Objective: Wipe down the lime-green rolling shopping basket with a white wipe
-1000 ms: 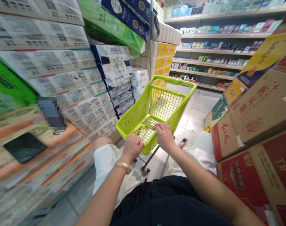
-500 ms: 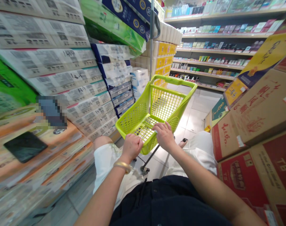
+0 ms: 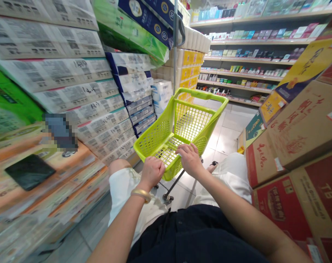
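Observation:
A lime-green plastic shopping cart (image 3: 193, 120) stands right in front of me, with mesh walls and an empty basket. My left hand (image 3: 153, 171) is closed in a fist over the near left part of its rim, and a gold bangle circles that wrist. Further right, my right hand (image 3: 189, 159) curls its fingers over the near rim; a small white bit shows by its fingertips, too little to name. Below the basket, a thin metal leg runs down to a caster wheel (image 3: 167, 197) on the tiled floor.
Stacked wrapped paper packs (image 3: 73, 73) rise at my left, with a dark flat device (image 3: 30, 171) on the orange packs (image 3: 81, 157). Cardboard cartons (image 3: 300, 128) stand close on the right. Ahead are shelves (image 3: 253, 60) of small boxes and bottles, beyond a tiled aisle (image 3: 223, 135).

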